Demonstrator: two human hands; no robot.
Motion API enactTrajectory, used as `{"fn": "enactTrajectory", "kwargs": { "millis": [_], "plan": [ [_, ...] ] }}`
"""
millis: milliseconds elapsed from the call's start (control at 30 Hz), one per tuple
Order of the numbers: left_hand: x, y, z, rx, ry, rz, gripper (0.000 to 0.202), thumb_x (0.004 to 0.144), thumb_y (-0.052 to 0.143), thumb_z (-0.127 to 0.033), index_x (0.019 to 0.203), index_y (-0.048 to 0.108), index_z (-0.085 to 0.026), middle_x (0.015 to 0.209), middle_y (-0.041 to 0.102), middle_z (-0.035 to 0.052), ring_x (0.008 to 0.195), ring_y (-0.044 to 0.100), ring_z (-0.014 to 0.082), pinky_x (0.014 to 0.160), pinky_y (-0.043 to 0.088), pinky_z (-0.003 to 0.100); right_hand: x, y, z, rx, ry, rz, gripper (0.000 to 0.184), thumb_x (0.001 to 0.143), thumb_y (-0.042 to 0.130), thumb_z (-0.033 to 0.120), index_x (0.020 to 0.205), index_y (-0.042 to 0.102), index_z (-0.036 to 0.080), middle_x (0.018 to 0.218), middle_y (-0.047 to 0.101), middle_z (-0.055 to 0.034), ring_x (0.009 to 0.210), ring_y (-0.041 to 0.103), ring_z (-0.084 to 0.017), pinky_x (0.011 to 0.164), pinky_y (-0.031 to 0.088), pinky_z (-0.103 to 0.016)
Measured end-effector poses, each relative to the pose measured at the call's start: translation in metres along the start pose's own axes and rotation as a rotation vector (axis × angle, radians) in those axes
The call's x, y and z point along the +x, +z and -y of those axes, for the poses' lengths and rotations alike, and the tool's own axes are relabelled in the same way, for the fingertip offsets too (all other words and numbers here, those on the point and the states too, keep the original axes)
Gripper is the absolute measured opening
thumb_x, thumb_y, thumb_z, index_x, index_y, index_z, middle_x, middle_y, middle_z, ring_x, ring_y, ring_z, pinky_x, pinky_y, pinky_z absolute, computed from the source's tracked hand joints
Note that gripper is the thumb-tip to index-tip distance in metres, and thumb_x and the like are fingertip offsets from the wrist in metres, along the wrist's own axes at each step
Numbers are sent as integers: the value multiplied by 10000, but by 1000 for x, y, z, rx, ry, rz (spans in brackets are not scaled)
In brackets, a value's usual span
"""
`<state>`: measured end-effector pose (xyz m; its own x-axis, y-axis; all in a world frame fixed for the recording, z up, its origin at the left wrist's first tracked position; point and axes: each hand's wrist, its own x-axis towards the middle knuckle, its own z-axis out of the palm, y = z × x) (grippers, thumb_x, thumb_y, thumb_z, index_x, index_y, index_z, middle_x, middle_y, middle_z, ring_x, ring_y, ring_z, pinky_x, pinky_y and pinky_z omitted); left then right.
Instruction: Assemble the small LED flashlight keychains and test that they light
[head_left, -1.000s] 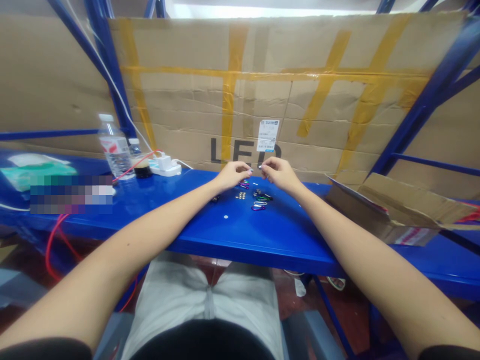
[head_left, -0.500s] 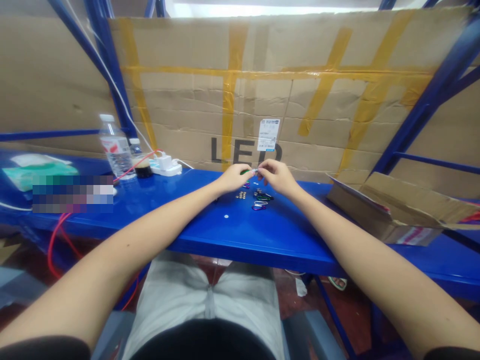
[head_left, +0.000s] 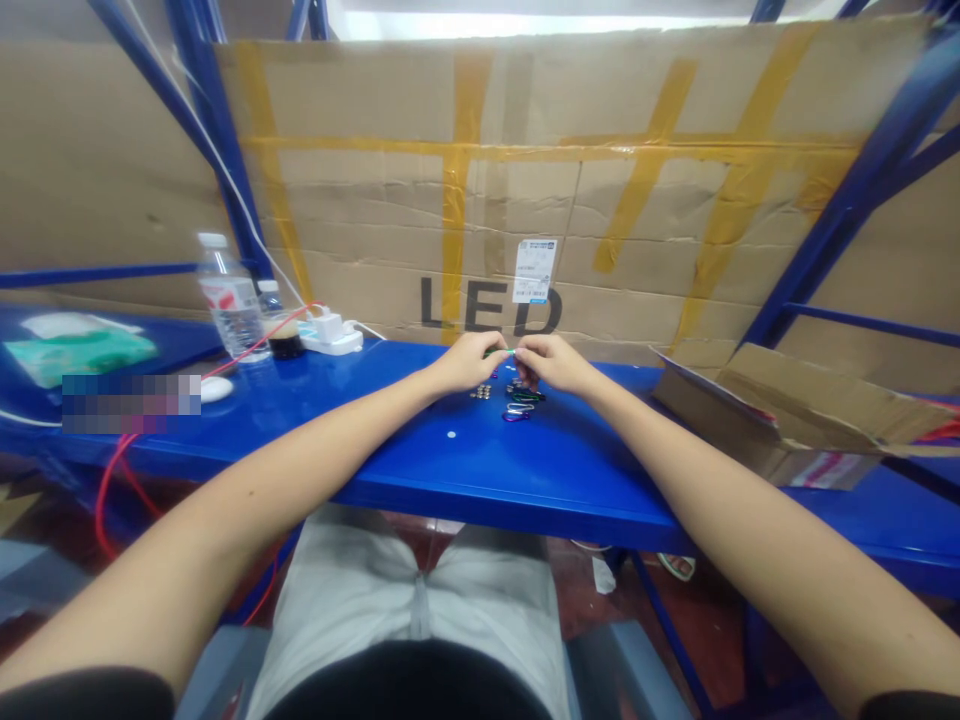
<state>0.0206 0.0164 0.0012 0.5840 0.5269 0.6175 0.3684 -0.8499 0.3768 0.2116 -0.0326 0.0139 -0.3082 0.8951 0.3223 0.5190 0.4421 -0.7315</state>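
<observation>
My left hand [head_left: 471, 362] is closed on a slim green carabiner [head_left: 501, 351], partly hidden by its fingers. Against the carabiner's right end, my right hand [head_left: 553, 364] has its thumb and fingers pinched together; whatever is between them is too small to make out. Below the hands, several carabiners lie on the blue table [head_left: 427, 470], among them a silver one [head_left: 519, 408], a purple one [head_left: 516, 417] and a dark green one [head_left: 527, 396]. Left of these sits a cluster of small gold-coloured pieces [head_left: 481, 392]. A small white disc [head_left: 451, 435] lies nearer the table's front edge.
An open cardboard box [head_left: 787, 465] stands at the right. On the left are a water bottle [head_left: 229, 305], a small bottle of dark liquid [head_left: 285, 342], a white power strip [head_left: 337, 338] and a green packet [head_left: 82, 352]. A large cardboard sheet [head_left: 360, 220] rises behind the table.
Both hands have dipped slightly and remain together. The green carabiner now shows between the fingertips, where a small pale spot was before. The right fingers are curled in more.
</observation>
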Motion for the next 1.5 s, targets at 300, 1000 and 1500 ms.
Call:
{"fn": "enactTrajectory", "kwargs": {
  "millis": [300,1000,1500],
  "plan": [
    [-4,-2,-11,41,145,-15,53,895,539,-159,898,591,-170,860,682,50,791,607,173,725,420,285,-5,-2,1,378,112,57,268,867,647,334,693,501,192,539,486,36,448,480,-106,471,409,-253],
    [-3,4,-11,-77,100,-108,52,839,613,-175,800,579,-169,808,661,9,779,591,151,736,431,279,0,-3,-3,538,193,97,190,821,632,203,667,525,174,539,448,19,433,418,-95,421,361,-238],
    [-3,7,-7,-95,114,-108,45,836,589,-129,810,604,-162,823,691,22,799,626,156,755,462,282,2,-2,-8,602,228,124,158,821,572,147,669,529,161,540,430,12,445,404,-100,421,347,-235]
  ]
}}
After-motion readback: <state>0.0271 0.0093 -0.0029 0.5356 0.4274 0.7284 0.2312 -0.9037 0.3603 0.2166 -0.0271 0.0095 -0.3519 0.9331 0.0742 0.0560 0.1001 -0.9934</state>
